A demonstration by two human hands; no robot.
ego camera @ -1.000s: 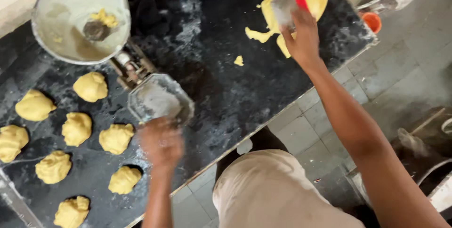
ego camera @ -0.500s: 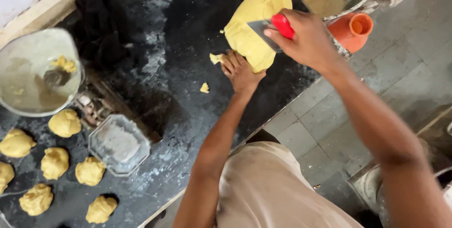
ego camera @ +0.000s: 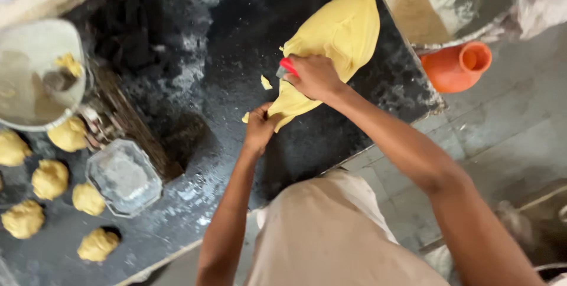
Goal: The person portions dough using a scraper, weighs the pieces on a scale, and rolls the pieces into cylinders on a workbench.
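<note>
1. Yellow dough slab (ego camera: 339,29) lies on the dark floured worktop (ego camera: 236,20), upper centre of frame, stretched from upper right down to a narrow tail at centre.
2. Right hand (ego camera: 313,76) is clenched on a red-handled scraper (ego camera: 287,66), blade pressed into the dough at mid-slab. Only the red grip and a bit of metal show; the rest is under the hand.
3. Left hand (ego camera: 260,126) pinches the dough's lower tail, fingers closed on it, just below and left of the right hand.
4. Two small dough scraps on the worktop: one (ego camera: 266,82) just left of the scraper, one (ego camera: 245,118) touching or just beside the left hand; cannot tell which.
5. Left edge: scale pan (ego camera: 29,85) with a dough bit in it, partly cut off by the frame.
6. Lower left: clear octagonal dish (ego camera: 124,177) holding flour, with portioned dough balls (ego camera: 50,178) around it, well apart from both hands.
7. Right of the worktop: orange plastic vessel (ego camera: 458,64) lying on its side on the tiled floor (ego camera: 490,138).
</note>
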